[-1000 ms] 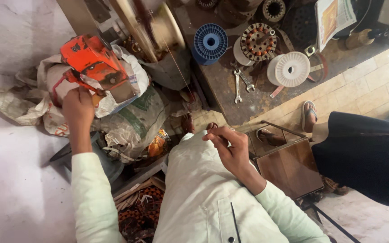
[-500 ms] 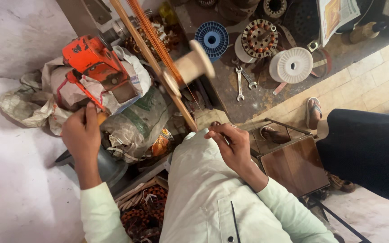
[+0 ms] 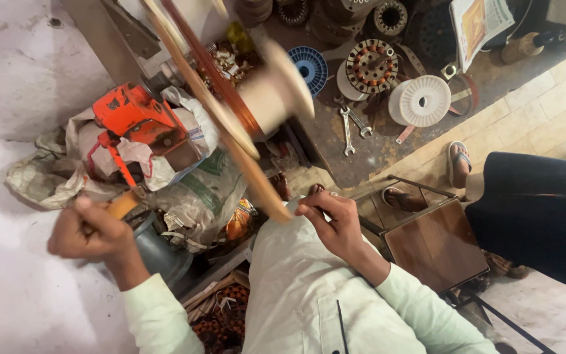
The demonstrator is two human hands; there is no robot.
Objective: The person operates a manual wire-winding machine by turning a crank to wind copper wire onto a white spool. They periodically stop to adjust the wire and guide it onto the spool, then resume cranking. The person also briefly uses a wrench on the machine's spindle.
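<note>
We had our left hand [image 3: 93,229] wrapped tight round the wooden crank handle [image 3: 123,204], grip clamped on it, the handle poking out of the fist up and to the right toward the orange winding machine [image 3: 140,123] just above. Our right hand [image 3: 333,219] sat over by our chest, thumb and forefinger pinched together; on what we could not tell for sure, though it looked like a fine wire, too thin to make out. Between our two hands, up and away from us, the spool [image 3: 271,95] was a blur on its spindle, pale flange toward us with a coppery band of winding behind it. It lay above and left of the right hand, above and right of the left, and the right hand was the nearer of the two. Its long axis ran on a slant, from upper left by the machine down to lower right, pointing roughly at our pinched fingers. Further out, the dark desk [image 3: 335,147] carried a blue reel [image 3: 309,65], a white reel [image 3: 422,100], a motor stator [image 3: 371,65] with copper coils and two spanners [image 3: 352,126]. Crumpled sacks [image 3: 185,196] lay under the machine, and off to the right another person's sandalled foot [image 3: 458,162] rested on the tiled floor.
</note>
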